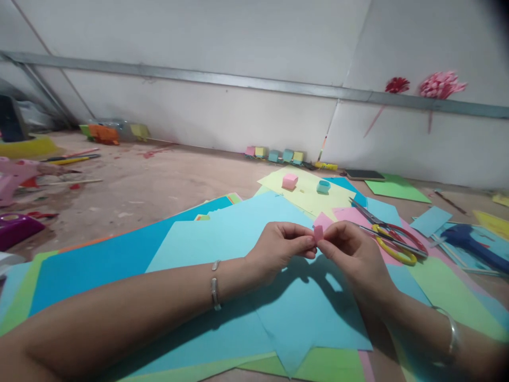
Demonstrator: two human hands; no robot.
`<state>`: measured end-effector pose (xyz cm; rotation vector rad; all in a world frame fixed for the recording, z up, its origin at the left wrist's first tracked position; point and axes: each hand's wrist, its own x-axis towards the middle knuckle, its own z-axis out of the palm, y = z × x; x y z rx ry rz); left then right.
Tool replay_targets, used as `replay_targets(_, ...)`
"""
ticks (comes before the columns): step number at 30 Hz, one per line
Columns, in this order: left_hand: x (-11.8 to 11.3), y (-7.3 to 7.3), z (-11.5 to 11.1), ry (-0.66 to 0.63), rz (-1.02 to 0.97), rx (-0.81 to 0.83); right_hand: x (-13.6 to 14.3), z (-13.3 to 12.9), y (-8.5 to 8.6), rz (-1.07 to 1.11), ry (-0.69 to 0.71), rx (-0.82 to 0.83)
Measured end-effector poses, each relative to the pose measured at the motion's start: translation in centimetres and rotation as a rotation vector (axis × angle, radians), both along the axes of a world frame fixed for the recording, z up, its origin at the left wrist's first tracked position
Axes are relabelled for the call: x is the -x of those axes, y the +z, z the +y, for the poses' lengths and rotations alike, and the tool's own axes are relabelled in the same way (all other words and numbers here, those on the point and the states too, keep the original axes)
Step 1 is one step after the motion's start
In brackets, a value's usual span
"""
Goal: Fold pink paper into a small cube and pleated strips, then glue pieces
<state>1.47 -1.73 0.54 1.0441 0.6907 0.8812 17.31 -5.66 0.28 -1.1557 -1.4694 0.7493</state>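
Between my two hands is a small folded piece of pink paper (pixel 319 232), held above light blue sheets (pixel 222 244). My left hand (pixel 280 244) pinches its left edge between thumb and fingers. From the other side my right hand (pixel 352 254) grips it, fingers curled and thumb below. Part of the paper is hidden behind the fingertips. Beyond the hands, a small pink paper box (pixel 290 181) and a small blue paper box (pixel 323 187) stand on a pale yellow sheet (pixel 304 199). Scissors (pixel 392 233) with red and yellow handles lie close to my right hand.
Several small paper boxes (pixel 274 155) line the wall. A blue glue gun (pixel 473 241) lies at the right, a pink glue gun (pixel 16 178) at the left. Near it are pencils (pixel 75 159) and a purple tape dispenser (pixel 19 231). Paper flowers (pixel 441 85) hang on the wall rail.
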Motion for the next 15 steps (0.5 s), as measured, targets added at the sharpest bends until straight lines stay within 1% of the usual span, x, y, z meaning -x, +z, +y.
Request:
replay_targets(5, 0.02, 0.07, -0.2, 0.003, 0.024, -0.073, 0.06, -0.22, 0.0, 0.12, -0.029, 0.092)
replay_targets(9, 0.1, 0.12, -0.23, 0.01, 0.071, -0.096, 0.33, -0.38, 0.03, 0.198, -0.004, 0.162)
replay_targets(12, 0.16, 0.05, -0.09, 0.009, 0.097, -0.079, 0.43, -0.4, 0.28, 0.175, 0.028, 0.205)
replay_targets(15, 0.19, 0.04, 0.08, 0.02, 0.139, -0.066, 0.53, -0.5, 0.56, 0.089, 0.047, 0.18)
